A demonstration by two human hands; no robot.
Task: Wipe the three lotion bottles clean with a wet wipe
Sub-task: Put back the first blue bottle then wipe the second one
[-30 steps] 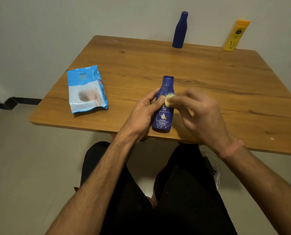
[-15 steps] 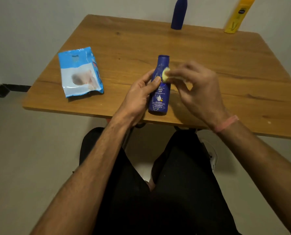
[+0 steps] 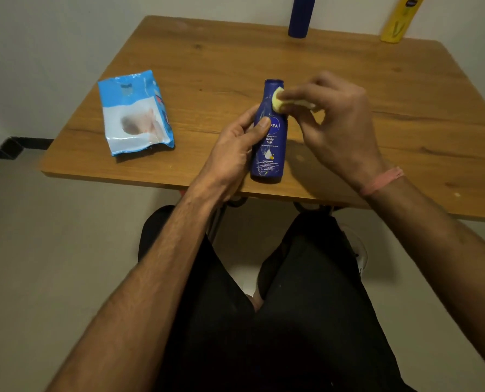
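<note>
A dark blue lotion bottle (image 3: 269, 148) stands near the front edge of the wooden table (image 3: 377, 89). My left hand (image 3: 235, 154) grips its left side, thumb across the label. My right hand (image 3: 334, 117) pinches a folded pale wet wipe (image 3: 280, 101) and presses it against the bottle's neck, just below the cap. A second dark blue bottle (image 3: 299, 18) stands at the table's far edge, its top cut off by the frame. A yellow lotion bottle (image 3: 399, 21) leans at the far right against the wall.
A blue and white pack of wet wipes (image 3: 135, 114) lies on the left part of the table. White walls close in behind and to the left of the table. My legs in dark clothes are below the front edge.
The wipe in my right hand has slid up from the bottle's shoulder to its neck. The view has tilted down, so the far bottles are now cut off at the top.
</note>
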